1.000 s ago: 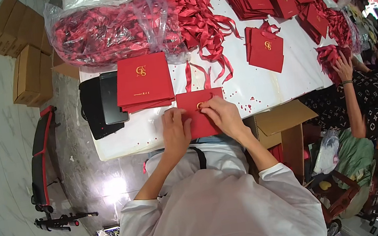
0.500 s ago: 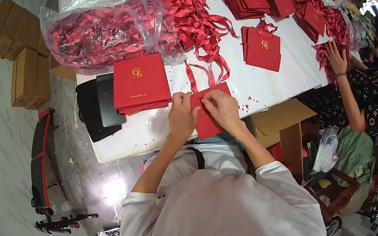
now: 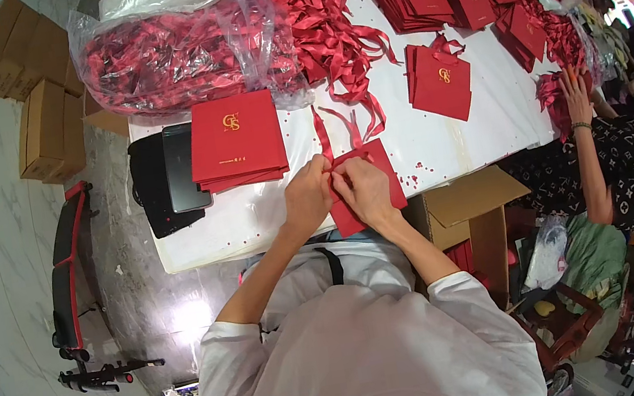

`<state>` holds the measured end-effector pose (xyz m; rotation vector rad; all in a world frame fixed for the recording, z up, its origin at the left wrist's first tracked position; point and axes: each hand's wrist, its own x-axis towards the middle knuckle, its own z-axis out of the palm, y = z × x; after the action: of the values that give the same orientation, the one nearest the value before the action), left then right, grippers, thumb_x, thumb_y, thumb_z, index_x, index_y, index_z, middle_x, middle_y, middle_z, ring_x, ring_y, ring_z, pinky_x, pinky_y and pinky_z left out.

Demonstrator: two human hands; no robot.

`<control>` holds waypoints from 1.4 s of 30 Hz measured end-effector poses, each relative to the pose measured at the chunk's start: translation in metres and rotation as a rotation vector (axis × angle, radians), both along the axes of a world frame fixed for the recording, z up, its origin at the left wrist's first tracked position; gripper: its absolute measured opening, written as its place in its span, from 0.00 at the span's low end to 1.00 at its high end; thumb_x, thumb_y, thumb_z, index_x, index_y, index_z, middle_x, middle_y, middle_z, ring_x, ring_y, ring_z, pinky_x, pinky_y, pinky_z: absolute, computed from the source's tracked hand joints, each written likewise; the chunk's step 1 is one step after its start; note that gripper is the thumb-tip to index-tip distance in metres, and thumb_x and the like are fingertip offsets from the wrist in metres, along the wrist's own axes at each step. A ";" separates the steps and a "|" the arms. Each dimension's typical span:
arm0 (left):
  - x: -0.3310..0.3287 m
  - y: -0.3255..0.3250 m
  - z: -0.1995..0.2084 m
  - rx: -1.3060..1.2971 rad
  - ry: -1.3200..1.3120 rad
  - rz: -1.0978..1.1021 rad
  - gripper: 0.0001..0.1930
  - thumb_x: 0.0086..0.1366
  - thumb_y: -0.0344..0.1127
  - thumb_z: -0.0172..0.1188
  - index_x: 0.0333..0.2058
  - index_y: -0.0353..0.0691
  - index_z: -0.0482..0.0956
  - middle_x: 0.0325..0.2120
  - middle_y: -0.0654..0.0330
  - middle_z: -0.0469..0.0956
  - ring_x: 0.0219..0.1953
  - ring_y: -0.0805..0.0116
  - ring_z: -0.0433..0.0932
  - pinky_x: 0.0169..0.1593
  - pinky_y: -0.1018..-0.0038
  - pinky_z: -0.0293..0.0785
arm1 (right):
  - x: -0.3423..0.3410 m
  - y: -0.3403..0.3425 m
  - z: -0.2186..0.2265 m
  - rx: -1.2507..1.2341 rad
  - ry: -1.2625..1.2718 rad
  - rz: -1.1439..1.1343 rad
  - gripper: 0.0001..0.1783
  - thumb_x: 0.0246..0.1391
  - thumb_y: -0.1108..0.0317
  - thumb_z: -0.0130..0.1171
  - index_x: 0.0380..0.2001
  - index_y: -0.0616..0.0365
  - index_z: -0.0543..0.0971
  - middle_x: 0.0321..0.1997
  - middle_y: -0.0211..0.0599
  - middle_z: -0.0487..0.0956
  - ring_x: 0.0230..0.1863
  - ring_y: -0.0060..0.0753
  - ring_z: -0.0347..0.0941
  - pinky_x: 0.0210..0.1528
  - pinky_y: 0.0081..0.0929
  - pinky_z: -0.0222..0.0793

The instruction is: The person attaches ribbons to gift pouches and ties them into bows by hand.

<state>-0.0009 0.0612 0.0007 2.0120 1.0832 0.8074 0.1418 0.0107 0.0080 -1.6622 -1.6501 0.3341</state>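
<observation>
A flat red paper bag (image 3: 380, 161) lies at the table's near edge in front of me, tilted a little. My left hand (image 3: 309, 198) is closed at its left side, thumb and fingertips pinched on it. My right hand (image 3: 366, 192) lies over the bag's middle with its fingers curled and closed, its fingertips almost meeting the left ones. Whatever small piece sits between the fingertips is hidden. A loose red ribbon (image 3: 322, 132) runs down to the bag's upper edge, just beyond my hands. Left of them stands a stack of red bags (image 3: 234, 140) with gold print.
A clear plastic sack of red ribbon (image 3: 178, 54) and a loose ribbon heap (image 3: 318, 23) lie beyond. More red bags (image 3: 439, 81) sit to the right. A black phone (image 3: 184, 169) lies left. An open cardboard box (image 3: 470, 194) stands at the right edge, near a co-worker's hand (image 3: 577, 100).
My fingertips have drawn together at the bag's left part; my left fingers now pinch tighter. The bag has shifted slightly right and nearer. The co-worker's hand at the right moved slightly.
</observation>
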 end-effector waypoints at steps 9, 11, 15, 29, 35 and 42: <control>0.003 0.003 0.004 -0.052 -0.060 0.099 0.10 0.59 0.31 0.65 0.37 0.38 0.73 0.32 0.53 0.80 0.35 0.52 0.81 0.36 0.62 0.76 | 0.009 0.001 0.033 -0.051 -0.045 0.040 0.11 0.51 0.68 0.66 0.36 0.60 0.78 0.31 0.44 0.78 0.34 0.48 0.77 0.38 0.38 0.72; 0.000 0.005 0.002 -0.029 -0.052 0.114 0.12 0.58 0.32 0.67 0.36 0.38 0.73 0.32 0.54 0.80 0.34 0.53 0.81 0.36 0.63 0.76 | 0.013 -0.001 0.041 -0.122 0.074 0.060 0.10 0.51 0.70 0.66 0.36 0.60 0.79 0.33 0.43 0.77 0.36 0.50 0.76 0.38 0.39 0.72; -0.004 0.005 0.003 -0.004 -0.079 0.112 0.13 0.55 0.33 0.69 0.35 0.39 0.75 0.30 0.57 0.80 0.34 0.55 0.80 0.35 0.65 0.75 | 0.023 0.006 0.059 -0.034 -0.002 0.062 0.07 0.52 0.68 0.65 0.32 0.60 0.81 0.33 0.42 0.77 0.38 0.48 0.74 0.39 0.38 0.69; 0.003 -0.012 0.019 -0.005 -0.193 -0.017 0.05 0.55 0.28 0.68 0.32 0.40 0.81 0.30 0.57 0.76 0.30 0.60 0.77 0.32 0.69 0.73 | 0.062 0.046 -0.001 -0.733 0.609 0.511 0.10 0.57 0.67 0.61 0.31 0.64 0.83 0.24 0.28 0.80 0.27 0.17 0.71 0.32 0.20 0.67; 0.002 -0.011 0.018 -0.018 -0.105 0.022 0.07 0.55 0.30 0.69 0.31 0.39 0.79 0.30 0.56 0.75 0.31 0.56 0.78 0.34 0.66 0.74 | 0.042 0.056 -0.009 -0.424 0.619 -0.032 0.13 0.51 0.61 0.66 0.30 0.62 0.85 0.20 0.29 0.77 0.23 0.17 0.71 0.26 0.22 0.66; 0.002 -0.002 0.002 -0.004 -0.030 0.078 0.09 0.56 0.33 0.69 0.33 0.41 0.78 0.31 0.56 0.75 0.33 0.54 0.79 0.36 0.64 0.75 | 0.088 0.046 -0.001 -0.245 0.477 -0.173 0.15 0.58 0.60 0.62 0.34 0.62 0.85 0.27 0.34 0.83 0.28 0.22 0.75 0.34 0.23 0.70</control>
<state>0.0009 0.0594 0.0028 1.9588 1.1513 0.8716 0.2300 0.0568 0.0074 -1.7192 -1.1383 0.8036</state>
